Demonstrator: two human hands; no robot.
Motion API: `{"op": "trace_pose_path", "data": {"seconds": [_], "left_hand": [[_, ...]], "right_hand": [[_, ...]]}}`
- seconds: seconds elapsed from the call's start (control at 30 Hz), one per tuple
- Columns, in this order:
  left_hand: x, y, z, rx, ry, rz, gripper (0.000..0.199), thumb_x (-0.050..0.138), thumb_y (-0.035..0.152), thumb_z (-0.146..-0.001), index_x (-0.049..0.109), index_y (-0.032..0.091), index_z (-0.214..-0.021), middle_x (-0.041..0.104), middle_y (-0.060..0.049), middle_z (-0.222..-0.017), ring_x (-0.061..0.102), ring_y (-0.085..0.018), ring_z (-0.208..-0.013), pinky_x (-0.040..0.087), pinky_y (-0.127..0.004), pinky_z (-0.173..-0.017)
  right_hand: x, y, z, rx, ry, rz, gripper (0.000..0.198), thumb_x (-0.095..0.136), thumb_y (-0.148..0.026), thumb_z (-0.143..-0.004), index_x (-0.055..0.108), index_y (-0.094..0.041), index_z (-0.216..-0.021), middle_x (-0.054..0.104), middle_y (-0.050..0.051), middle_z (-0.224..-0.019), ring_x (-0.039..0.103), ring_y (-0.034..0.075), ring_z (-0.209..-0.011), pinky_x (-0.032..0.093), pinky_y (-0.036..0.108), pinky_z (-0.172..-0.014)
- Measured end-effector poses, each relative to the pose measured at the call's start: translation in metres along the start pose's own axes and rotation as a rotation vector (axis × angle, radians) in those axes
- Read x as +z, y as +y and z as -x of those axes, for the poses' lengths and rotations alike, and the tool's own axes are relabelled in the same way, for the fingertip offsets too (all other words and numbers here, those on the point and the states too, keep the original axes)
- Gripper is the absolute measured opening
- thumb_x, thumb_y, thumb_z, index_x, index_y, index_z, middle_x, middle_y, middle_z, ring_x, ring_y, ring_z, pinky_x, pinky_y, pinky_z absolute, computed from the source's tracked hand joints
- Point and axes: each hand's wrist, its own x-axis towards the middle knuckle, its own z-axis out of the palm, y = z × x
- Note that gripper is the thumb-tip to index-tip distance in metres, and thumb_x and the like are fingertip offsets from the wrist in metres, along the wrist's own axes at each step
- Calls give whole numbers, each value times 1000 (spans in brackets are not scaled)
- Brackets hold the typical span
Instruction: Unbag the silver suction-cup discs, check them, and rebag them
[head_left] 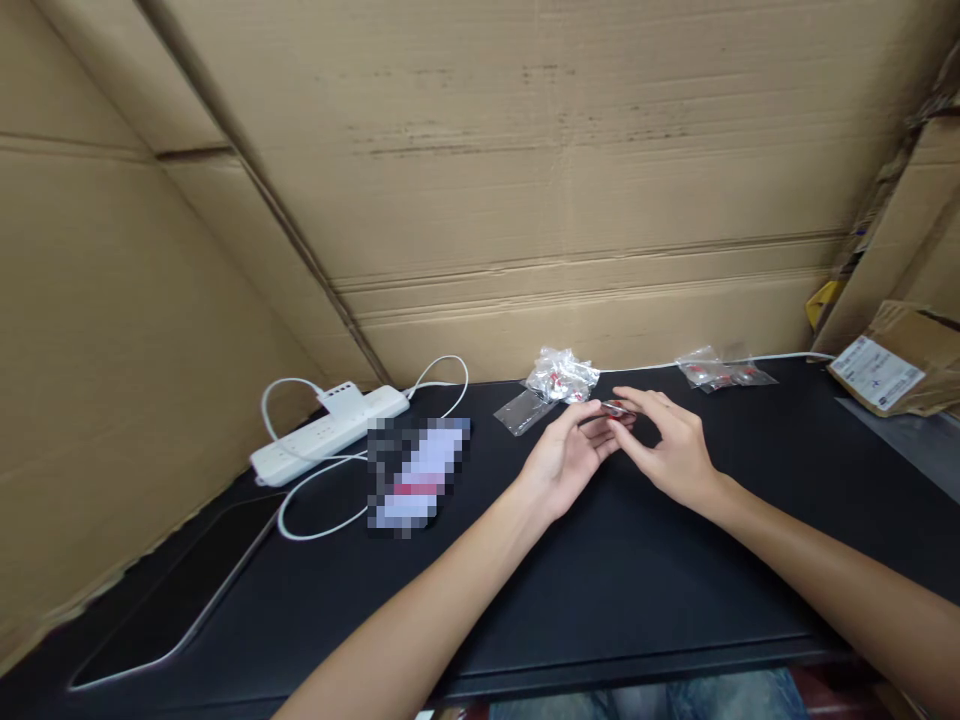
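Observation:
Above the black table, my left hand (566, 455) and my right hand (671, 440) meet around a small shiny piece with red on it (616, 408). The left thumb and fingers close on its left side, palm turned partly up. From the right, my other thumb and fingertips pinch the same piece. Its exact kind is too small to make out. Just behind my left hand lies a pile of clear plastic packets (561, 375) with bits of red inside. A flat clear bag (523, 411) sticks out in front of that pile.
More clear packets with red bits (724, 372) lie at the back right. A white power strip (330, 435) with cables and a pixelated object (420, 475) are on the left, near a dark tablet-like panel (184, 590). Cardboard walls (525, 200) enclose the table; a labelled brown package (892, 360) sits far right.

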Motion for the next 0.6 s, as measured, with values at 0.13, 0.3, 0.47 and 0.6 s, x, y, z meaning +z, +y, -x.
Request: {"op": "trace_pose_path", "data": {"seconds": [0.13, 0.3, 0.47, 0.6], "left_hand": [[0, -1, 1, -28, 10, 9, 16, 66, 27, -81, 71, 12, -84, 74, -11, -89, 70, -21, -93, 48, -33, -96], [1, -1, 0, -61, -1, -77, 26, 64, 37, -86, 69, 12, -82, 74, -14, -89, 70, -23, -88, 52, -36, -91], [-19, 20, -9, 207, 209, -631, 29, 63, 46, -85, 67, 17, -84, 72, -12, -77, 68, -25, -75, 53, -40, -75], [-54, 48, -15, 609, 384, -1335, 13, 72, 30, -75, 69, 21, -84, 69, -11, -94, 57, -33, -106, 37, -44, -102]], "right_hand": [[0, 3, 1, -59, -27, 9, 28, 58, -19, -92, 64, -21, -120, 73, 9, -96, 65, 21, -78, 56, 42, -75], [-4, 2, -1, 3, -52, -10, 24, 58, -23, -92, 69, -20, -113, 73, 7, -88, 65, 21, -75, 56, 40, -71], [-5, 8, -8, 356, -17, -268, 15, 65, -27, -86, 73, -19, -96, 76, 6, -89, 72, 23, -79, 58, 38, -73], [-4, 16, -12, 542, 4, -514, 16, 69, -32, -82, 72, -16, -85, 75, 7, -78, 74, 24, -75, 59, 36, -64]]}}
